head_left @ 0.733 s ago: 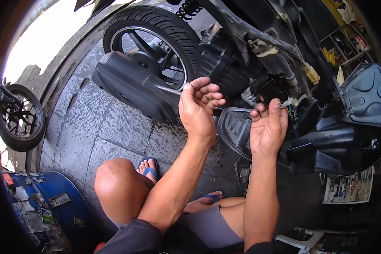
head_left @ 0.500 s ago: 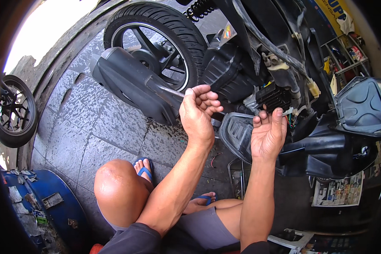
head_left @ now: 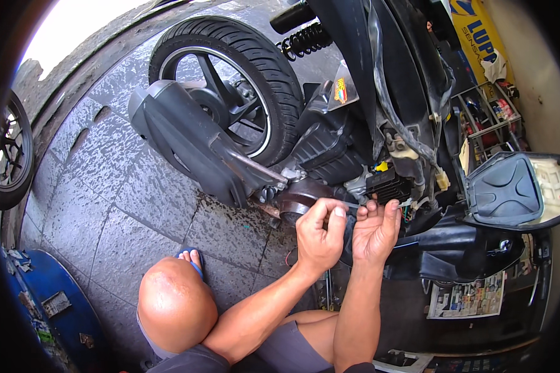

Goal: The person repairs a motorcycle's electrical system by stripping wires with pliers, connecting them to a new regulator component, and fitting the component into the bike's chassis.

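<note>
My left hand [head_left: 322, 236] is closed in a pinch in front of the rounded brown-black engine cover [head_left: 295, 198] of a motor scooter. Between its fingertips and my right hand shows a thin grey edge [head_left: 353, 205]; whether it is gripped I cannot tell. My right hand [head_left: 378, 233] is palm up, its fingers half curled and thumb apart, just below a black finned block [head_left: 389, 184] with wiring beside it. I see nothing held in it. Above stands the black ribbed airbox [head_left: 330, 149], next to the bare frame with a grey cable [head_left: 379, 81].
The scooter's rear wheel [head_left: 286, 93] and black exhaust shield [head_left: 180, 137] stand at the upper left. A blue drum [head_left: 62, 298] is at lower left, another wheel [head_left: 14, 149] at the far left. A dark tray-like lid [head_left: 504, 189] and a wire rack [head_left: 485, 118] are on the right.
My left hand has moved from beside the exhaust shield toward my right hand, its fingers closing into a pinch. The view has shifted, uncovering the engine cover.
</note>
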The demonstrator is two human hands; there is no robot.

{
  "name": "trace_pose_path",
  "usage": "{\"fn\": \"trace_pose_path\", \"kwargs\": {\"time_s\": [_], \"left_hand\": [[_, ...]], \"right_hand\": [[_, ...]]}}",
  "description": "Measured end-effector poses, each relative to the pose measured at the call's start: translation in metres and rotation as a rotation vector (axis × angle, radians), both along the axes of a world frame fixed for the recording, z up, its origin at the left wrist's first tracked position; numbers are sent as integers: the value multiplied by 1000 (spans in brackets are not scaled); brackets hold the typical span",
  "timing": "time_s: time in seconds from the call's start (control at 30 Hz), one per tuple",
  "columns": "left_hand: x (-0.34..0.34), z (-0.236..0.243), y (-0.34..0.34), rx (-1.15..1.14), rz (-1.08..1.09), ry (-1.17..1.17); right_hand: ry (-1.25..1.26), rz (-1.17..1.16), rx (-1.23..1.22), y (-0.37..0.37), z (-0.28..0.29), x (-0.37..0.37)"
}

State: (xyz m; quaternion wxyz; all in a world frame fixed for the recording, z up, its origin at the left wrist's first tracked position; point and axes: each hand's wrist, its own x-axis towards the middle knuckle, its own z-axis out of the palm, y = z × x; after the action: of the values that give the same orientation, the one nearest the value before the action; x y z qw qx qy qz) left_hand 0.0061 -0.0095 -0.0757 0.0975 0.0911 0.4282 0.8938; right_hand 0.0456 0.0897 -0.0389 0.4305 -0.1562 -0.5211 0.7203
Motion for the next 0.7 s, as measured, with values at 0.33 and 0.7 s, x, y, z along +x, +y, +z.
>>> {"fn": "trace_pose_path", "kwargs": {"time_s": [0.33, 0.7], "left_hand": [[2, -7, 1, -55, 57, 184], [-3, -9, 0, -12, 29, 111]], "right_hand": [[12, -23, -11, 2, -2, 2], [5, -23, -16, -2, 0, -1]]}}
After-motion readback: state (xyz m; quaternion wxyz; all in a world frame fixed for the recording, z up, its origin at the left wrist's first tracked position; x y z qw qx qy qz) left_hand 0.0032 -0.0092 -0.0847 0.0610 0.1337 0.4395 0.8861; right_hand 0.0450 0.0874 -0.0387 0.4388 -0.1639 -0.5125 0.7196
